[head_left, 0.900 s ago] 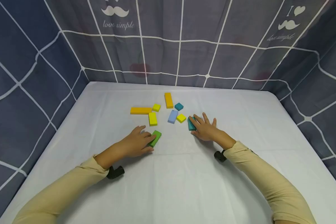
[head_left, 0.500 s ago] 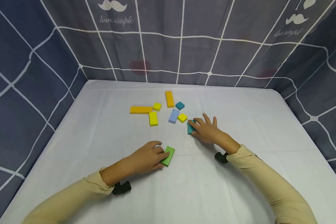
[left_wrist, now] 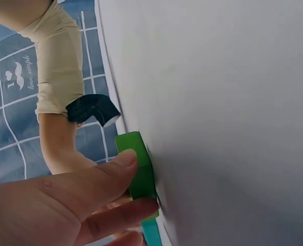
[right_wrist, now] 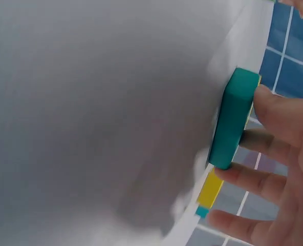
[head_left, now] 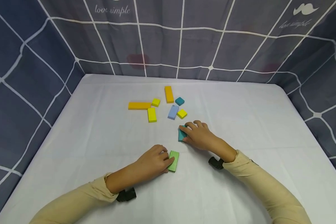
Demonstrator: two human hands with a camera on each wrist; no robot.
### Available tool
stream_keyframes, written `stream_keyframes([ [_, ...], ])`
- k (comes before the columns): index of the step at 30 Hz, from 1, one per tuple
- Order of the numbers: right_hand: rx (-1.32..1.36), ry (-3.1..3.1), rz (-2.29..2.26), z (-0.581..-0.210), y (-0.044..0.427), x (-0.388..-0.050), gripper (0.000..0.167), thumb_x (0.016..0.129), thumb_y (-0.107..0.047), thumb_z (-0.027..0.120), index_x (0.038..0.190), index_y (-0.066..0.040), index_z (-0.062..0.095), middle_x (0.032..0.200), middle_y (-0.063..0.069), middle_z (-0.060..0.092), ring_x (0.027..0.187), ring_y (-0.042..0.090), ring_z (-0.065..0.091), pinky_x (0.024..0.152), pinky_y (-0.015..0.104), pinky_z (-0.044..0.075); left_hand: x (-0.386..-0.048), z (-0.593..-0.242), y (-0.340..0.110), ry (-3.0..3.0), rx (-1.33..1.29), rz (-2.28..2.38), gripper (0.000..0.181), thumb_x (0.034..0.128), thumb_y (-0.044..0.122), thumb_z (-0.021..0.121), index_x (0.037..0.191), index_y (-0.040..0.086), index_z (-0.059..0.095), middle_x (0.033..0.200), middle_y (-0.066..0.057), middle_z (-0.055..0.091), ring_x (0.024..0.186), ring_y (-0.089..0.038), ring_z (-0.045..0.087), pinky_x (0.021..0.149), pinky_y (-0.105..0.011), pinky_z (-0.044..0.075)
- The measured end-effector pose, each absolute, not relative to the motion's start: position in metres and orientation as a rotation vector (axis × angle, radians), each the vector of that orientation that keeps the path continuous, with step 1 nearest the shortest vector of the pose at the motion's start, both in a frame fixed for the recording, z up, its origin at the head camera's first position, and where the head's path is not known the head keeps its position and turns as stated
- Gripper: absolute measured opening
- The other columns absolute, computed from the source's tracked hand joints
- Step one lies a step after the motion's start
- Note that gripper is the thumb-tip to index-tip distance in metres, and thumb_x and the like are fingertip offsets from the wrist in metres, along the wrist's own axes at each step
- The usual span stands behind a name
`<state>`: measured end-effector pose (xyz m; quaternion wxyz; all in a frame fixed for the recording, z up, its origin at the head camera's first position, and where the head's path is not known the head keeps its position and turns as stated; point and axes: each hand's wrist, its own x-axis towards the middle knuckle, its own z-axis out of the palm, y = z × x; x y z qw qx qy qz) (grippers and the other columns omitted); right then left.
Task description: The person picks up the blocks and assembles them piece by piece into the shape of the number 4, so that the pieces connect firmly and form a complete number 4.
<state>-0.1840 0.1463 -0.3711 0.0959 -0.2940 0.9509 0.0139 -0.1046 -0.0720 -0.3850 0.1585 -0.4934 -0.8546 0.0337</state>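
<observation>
Just in front of the table's middle, my left hand [head_left: 152, 163] pinches a green rectangular block [head_left: 175, 160] lying flat on the white cloth. The left wrist view shows the thumb on the green block [left_wrist: 141, 177] and a finger at its lower end. Farther back and to the right, my right hand [head_left: 200, 137] holds a teal block [head_left: 181, 135] low at the table. Thumb and fingertips touch the teal block [right_wrist: 232, 120] at both ends and along its side in the right wrist view. A small gap separates the two held blocks.
Behind the hands lie two orange blocks [head_left: 139, 106], a yellow rectangular block [head_left: 152, 115], two small yellow blocks [head_left: 156, 102], a blue block [head_left: 173, 112] and a small teal block [head_left: 179, 101]. Grey checked curtains [head_left: 156, 43] border the white table [head_left: 106, 130].
My left hand has brought the green block rightward and nearer to me, turning it more upright in view. My right hand has slid the teal block left and toward me.
</observation>
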Motion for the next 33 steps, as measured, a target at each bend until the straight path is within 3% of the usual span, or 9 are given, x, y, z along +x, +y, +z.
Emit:
stream_keyframes([
  [8, -0.998, 2.819, 0.013, -0.374, 0.132, -0.173, 0.051, 0.090, -0.040, 0.053, 0.135, -0.018, 0.044, 0.131, 0.006, 0.047, 0.118, 0.035, 0.042, 0.090, 0.051, 0.040, -0.101, -0.386, -0.064, -2.457, -1.381, 0.148, 0.038, 0.0738, 0.047, 0.070, 0.100, 0.020, 0.071, 0.087, 0.005, 0.067, 0.090, -0.015, 0.056, 0.087, -0.031, 0.042],
  [33, -1.077, 2.772, -0.104, -0.370, 0.124, -0.160, 0.047, 0.084, -0.041, 0.061, 0.127, -0.023, 0.052, 0.123, 0.001, 0.054, 0.109, 0.031, 0.048, 0.087, 0.048, 0.039, -0.097, -0.386, -0.065, -2.454, -1.392, 0.119, 0.041, 0.0711, 0.053, 0.069, 0.096, 0.021, 0.071, 0.084, 0.007, 0.066, 0.084, -0.012, 0.059, 0.083, -0.029, 0.044],
])
